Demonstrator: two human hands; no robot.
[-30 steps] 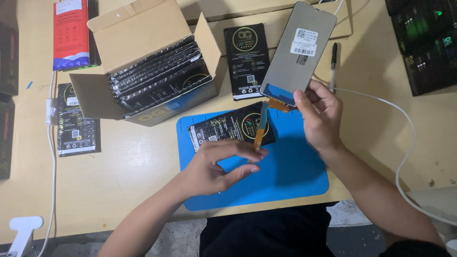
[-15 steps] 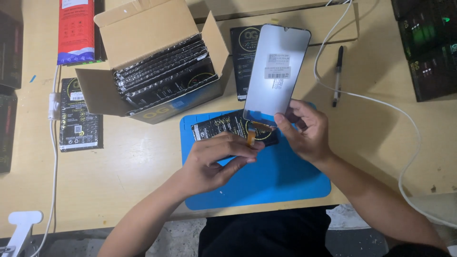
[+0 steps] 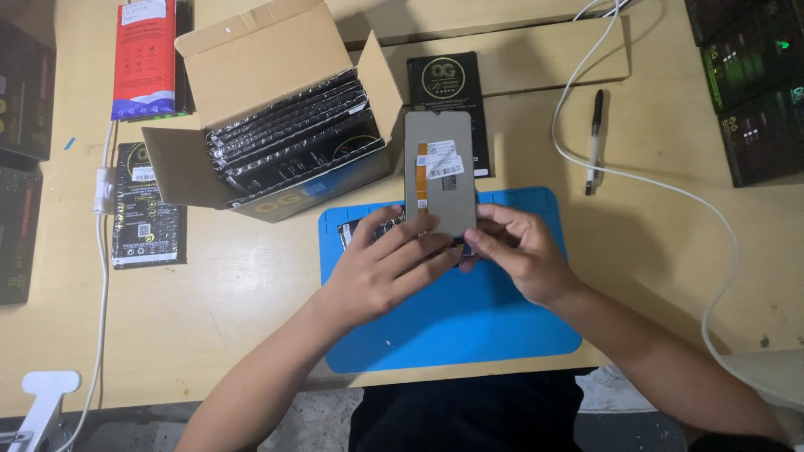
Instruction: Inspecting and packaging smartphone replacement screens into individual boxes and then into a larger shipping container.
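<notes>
Grey screen panel [image 3: 440, 176], white labels; open cardboard box [image 3: 268, 109] behind, perhaps.

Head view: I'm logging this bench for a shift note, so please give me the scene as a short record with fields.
held item: grey rectangular phone screen panel with white stickers, upright, back facing the camera
left hand: grips the panel's lower left edge
right hand: grips the panel's lower right edge
under hands: blue rubber work mat on the pale wooden table
behind: open cardboard box packed with black sleeves
right side: black pen beside a white cable
</notes>
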